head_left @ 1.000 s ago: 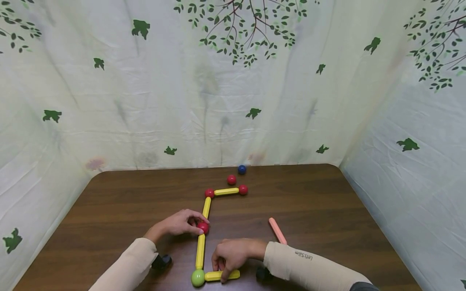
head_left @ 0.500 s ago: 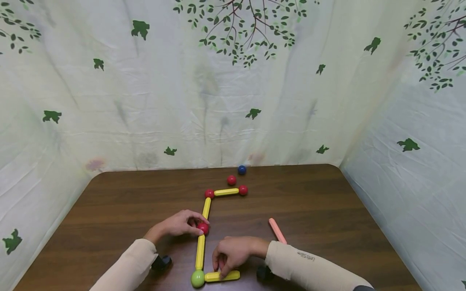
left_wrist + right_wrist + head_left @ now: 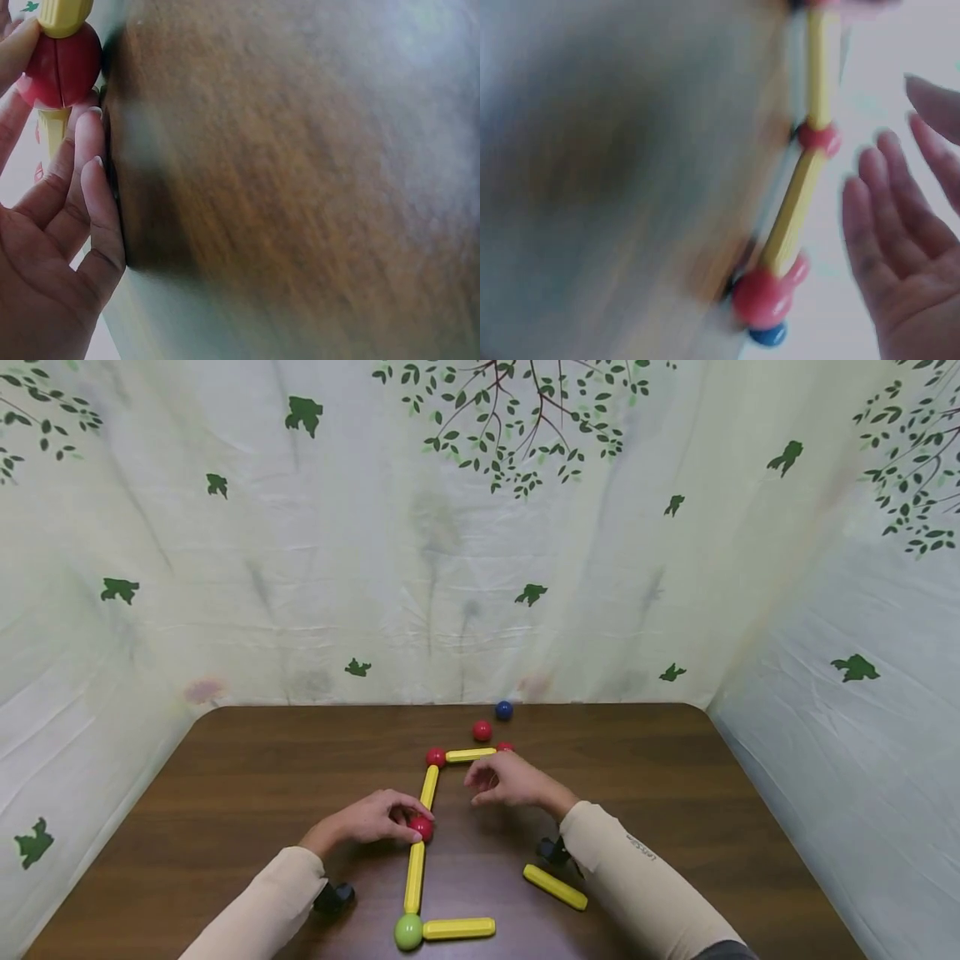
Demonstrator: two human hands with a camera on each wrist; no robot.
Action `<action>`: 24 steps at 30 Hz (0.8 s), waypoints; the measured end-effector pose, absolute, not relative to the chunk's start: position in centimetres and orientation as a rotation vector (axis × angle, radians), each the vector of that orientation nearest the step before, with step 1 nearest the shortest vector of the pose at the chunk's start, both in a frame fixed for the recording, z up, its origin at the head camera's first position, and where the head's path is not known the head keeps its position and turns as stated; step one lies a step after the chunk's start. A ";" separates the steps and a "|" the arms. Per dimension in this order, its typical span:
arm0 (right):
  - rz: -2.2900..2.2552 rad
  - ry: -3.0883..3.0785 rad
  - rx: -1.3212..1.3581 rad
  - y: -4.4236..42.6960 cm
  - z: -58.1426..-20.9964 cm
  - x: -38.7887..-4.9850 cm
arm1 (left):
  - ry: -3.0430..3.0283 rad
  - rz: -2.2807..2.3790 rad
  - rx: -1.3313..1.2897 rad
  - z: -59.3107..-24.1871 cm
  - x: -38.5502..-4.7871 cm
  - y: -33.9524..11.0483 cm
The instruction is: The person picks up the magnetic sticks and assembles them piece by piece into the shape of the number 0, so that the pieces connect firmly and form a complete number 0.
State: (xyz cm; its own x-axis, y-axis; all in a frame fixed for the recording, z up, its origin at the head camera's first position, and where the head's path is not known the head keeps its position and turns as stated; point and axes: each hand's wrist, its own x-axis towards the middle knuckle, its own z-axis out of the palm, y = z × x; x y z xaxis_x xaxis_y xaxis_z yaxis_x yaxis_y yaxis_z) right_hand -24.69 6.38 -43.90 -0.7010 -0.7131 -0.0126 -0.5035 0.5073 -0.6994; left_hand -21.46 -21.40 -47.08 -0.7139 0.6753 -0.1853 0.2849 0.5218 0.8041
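My left hand point(image 3: 369, 817) grips a red ball point(image 3: 422, 827) between thumb and fingers; yellow sticks join it above and below, as the left wrist view also shows at the ball point(image 3: 63, 69). The lower stick point(image 3: 415, 878) ends at a green ball point(image 3: 408, 932), from which another yellow stick point(image 3: 459, 928) points right. My right hand point(image 3: 517, 783) hovers empty, fingers loosely bent, just below the top yellow stick point(image 3: 471, 755) and partly over its right-end red ball point(image 3: 505, 747). In the right wrist view that hand point(image 3: 911, 247) is beside the chain, touching nothing.
A loose yellow stick point(image 3: 555, 887) lies on the wooden table point(image 3: 675, 793) near my right forearm. A separate red ball point(image 3: 482, 731) and a blue ball point(image 3: 504, 711) sit near the far edge. Patterned cloth point(image 3: 375, 568) hangs behind the table.
My right hand has let go of the bottom yellow stick and moved up toward the top one. A loose yellow stick now shows at the right; the pink stick is no longer visible. My left hand stays put.
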 end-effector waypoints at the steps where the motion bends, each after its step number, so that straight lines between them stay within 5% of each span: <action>1: -1.013 2.506 -0.998 6.5 -44.0 -25.4 | 2.281 1.081 0.781 -47.1 -21.4 -21.4; 12: -1.171 2.733 -0.678 6.5 -45.3 -32.1 | 2.298 1.065 0.780 -47.3 -21.4 -21.2; 24: -1.153 2.667 -0.584 5.9 -46.3 -34.5 | 2.319 1.017 0.784 -47.1 -21.6 -21.3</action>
State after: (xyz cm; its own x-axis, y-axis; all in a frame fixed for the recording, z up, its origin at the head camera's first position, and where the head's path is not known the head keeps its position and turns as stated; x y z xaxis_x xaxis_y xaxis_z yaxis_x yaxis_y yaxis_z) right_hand -34.53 5.91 -46.32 -0.9071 -0.4208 -0.0072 -0.2830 0.6226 -0.7296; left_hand -21.59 -21.33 -47.12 -0.7171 0.6679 -0.1989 0.3063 0.5585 0.7709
